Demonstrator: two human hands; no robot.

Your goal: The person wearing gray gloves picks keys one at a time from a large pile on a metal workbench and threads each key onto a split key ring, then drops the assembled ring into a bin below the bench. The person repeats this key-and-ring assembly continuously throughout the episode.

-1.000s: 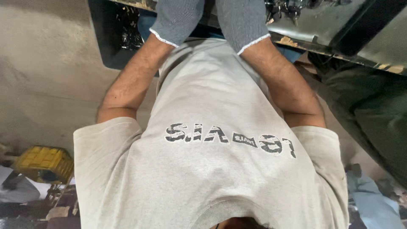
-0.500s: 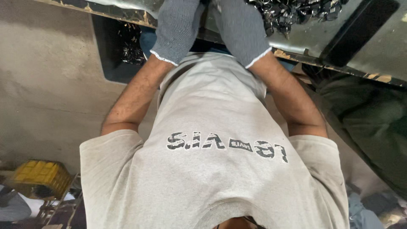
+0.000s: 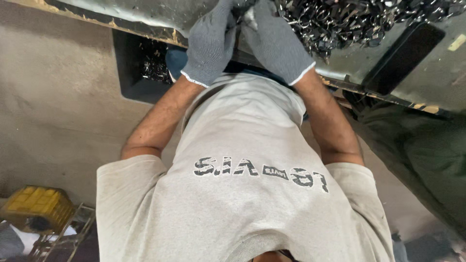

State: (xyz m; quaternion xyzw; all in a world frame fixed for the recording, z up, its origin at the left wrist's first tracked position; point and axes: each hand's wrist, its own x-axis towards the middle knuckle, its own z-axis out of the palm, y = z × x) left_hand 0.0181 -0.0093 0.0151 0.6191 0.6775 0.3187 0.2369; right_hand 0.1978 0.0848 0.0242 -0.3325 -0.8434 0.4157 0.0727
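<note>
A: What was seen nearest?

B: A soft, pale grey shirt (image 3: 242, 194) was seen, with dark letters printed across it. Two bare arms were stretched up from it.

A: And the hands?

B: Both were covered by knitted grey gloves with a white edge. The left hand (image 3: 211, 41) and the right hand (image 3: 276, 41) were held close together, nearly touching.

A: Was anything gripped?

B: It could not be told. The fingertips were cut off at the top of the view. The fingers were curled in, and a small pale bit was seen between the two hands.

A: Where was the metal?

B: A pile of shiny metal rings (image 3: 349, 19) was heaped just beside the right hand, on a dull grey metal table (image 3: 437, 73). The rings were small, round and tangled.

A: And farther off?

B: A dark bin (image 3: 133, 73) with more shiny bits was set under the table's edge. A yellow crate (image 3: 36, 206) was left on the rough floor, well apart.
</note>
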